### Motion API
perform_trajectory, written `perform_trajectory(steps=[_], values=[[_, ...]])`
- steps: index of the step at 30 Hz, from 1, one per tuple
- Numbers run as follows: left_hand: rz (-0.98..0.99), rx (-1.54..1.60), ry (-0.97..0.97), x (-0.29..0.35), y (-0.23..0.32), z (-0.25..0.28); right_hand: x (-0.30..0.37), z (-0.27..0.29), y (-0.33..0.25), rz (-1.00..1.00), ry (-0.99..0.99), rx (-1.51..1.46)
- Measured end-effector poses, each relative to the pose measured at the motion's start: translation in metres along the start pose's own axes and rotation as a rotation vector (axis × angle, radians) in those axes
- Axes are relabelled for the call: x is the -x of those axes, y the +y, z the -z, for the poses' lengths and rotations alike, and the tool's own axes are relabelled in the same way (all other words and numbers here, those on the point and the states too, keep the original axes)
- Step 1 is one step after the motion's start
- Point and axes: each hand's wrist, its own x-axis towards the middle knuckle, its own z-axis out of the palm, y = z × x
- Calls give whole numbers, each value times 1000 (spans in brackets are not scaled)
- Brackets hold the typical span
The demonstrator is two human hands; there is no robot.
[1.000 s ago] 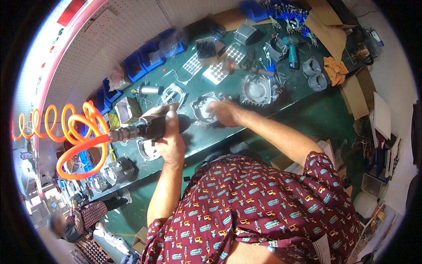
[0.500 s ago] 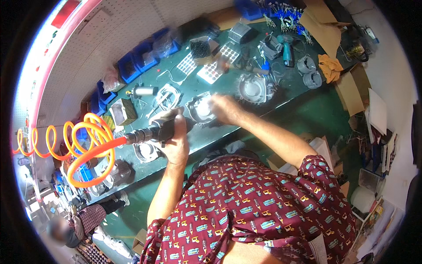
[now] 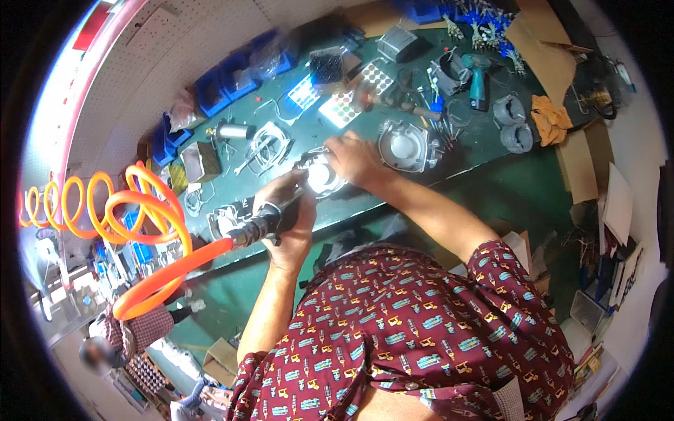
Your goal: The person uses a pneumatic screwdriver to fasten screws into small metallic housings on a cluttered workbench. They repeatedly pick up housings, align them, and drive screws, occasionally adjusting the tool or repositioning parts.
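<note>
My left hand (image 3: 298, 217) is wrapped round a dark air-powered driver (image 3: 268, 219), with an orange coiled hose (image 3: 203, 259) running from its rear end. The driver's front end is at the left side of a round cast-metal housing (image 3: 321, 178) on the bench; my hand hides its tip. My right hand (image 3: 357, 161) is closed over the right rim of that housing, fingers bent, and partly covers it. A second metal housing (image 3: 404, 145) lies just to the right. Another metal housing (image 3: 223, 219) sits at the left, partly behind the driver.
The green workbench (image 3: 281, 163) carries a teal cordless drill (image 3: 477, 83), sheets of round stickers (image 3: 340, 109), a white cable bundle (image 3: 267, 149) and an orange cloth (image 3: 549, 121). Blue bins (image 3: 210, 95) line the back. Another person (image 3: 126, 337) is at the lower left.
My left hand has brought the driver right and nearer to the middle housing. My right hand, blurred before, now rests still on that housing. The whole view has shifted slightly.
</note>
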Motion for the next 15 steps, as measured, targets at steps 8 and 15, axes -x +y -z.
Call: perform_trajectory(steps=[8, 15], values=[[128, -53, 23, 5, 0, -7, -4, -3, 4, 27, -84, 24], [37, -82, 60, 4, -12, -14, -8, -6, 5, 15, -46, -8]])
